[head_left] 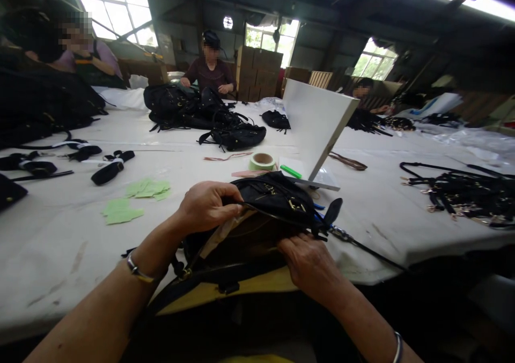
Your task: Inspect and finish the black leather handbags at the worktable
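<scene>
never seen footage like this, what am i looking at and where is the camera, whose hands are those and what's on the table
There is no machine here. The one picture comes from a camera worn on a person's head, looking forward and down, so the two bare arms at the bottom are the wearer's own.

The left hand and the right hand both have a grip on a black handbag at the near edge of a long white table.

On the table lie green paper slips, a roll of tape, a leaning white board, black straps on the left, a heap of straps with metal clips on the right, and more black bags farther off. Other people sit at the far side.
</scene>
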`<state>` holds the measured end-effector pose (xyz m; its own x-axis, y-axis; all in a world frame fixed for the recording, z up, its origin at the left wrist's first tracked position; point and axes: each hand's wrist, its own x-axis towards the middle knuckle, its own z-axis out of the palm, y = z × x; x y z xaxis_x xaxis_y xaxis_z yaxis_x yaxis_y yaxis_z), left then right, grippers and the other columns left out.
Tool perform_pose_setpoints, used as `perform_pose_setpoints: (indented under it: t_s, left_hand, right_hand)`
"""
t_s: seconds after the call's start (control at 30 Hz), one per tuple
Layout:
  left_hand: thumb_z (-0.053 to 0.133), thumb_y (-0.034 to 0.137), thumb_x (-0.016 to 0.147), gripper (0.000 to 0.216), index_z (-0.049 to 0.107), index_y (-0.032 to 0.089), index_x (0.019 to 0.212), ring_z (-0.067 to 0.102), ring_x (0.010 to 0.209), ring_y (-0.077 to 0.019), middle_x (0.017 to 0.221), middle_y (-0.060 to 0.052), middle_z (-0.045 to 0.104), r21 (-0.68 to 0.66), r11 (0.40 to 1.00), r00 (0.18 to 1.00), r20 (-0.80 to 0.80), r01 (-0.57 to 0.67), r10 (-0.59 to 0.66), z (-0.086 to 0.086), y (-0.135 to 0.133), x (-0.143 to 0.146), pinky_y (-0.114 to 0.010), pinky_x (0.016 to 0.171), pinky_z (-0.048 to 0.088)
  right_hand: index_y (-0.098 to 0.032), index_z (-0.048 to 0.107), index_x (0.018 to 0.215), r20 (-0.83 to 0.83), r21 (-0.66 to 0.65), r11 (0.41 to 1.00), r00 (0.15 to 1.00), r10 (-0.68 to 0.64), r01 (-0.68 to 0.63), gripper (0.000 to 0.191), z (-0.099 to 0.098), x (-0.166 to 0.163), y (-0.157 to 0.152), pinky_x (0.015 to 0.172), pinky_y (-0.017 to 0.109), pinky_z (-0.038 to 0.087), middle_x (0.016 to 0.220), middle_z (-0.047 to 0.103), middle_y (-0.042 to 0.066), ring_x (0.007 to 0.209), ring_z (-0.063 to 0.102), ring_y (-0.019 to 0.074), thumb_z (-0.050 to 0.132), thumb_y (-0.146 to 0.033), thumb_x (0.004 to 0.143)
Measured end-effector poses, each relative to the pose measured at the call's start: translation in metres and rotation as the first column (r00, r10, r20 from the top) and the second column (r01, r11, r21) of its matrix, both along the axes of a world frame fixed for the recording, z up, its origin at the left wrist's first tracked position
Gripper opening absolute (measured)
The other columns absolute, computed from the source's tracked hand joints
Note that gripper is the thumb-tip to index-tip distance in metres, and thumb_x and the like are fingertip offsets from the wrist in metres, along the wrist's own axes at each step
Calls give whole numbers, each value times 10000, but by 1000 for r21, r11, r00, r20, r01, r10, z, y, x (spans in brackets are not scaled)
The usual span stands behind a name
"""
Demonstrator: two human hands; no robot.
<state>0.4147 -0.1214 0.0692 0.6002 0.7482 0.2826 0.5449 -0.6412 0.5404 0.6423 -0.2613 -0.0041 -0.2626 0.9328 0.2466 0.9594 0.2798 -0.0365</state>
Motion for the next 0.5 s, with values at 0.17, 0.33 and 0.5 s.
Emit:
perform_pose_setpoints:
  t_s: [0.17, 0.33, 0.5]
  left_hand:
    - [636, 350, 726, 157, 719, 230, 785, 526, 577, -92, 638, 60, 647, -1, 1000, 1000, -23, -1, 1, -4, -5, -2, -202, 572, 319]
    - [633, 334, 729, 138, 707, 230, 782, 538, 587, -93, 657, 62, 660, -36, 999, 999, -40, 13, -15, -6, -9, -1, -201, 581, 322]
    - [620, 331, 737, 138, 704, 228, 776, 554, 618, -105, 651, 54, 644, -45, 998, 997, -64, 41, -44, -6, -10, 2, -208, 595, 329]
  right_hand:
    - [-171, 634, 899, 41, -20, 999, 998, -47, 48, 318, -8, -5, 3, 691, 319, 342, 778, 624, 53, 776, 557, 225, 497, 31, 696]
    - [-163, 634, 934, 29, -30, 997, 998, -64, 65, 286, -14, -2, 3, 699, 328, 374, 774, 633, 64, 768, 580, 233, 482, 10, 765]
    - [-157, 617, 1005, 28, -31, 999, 999, -42, 43, 288, -21, 5, 3, 720, 315, 404, 821, 644, 74, 806, 594, 224, 476, -5, 804]
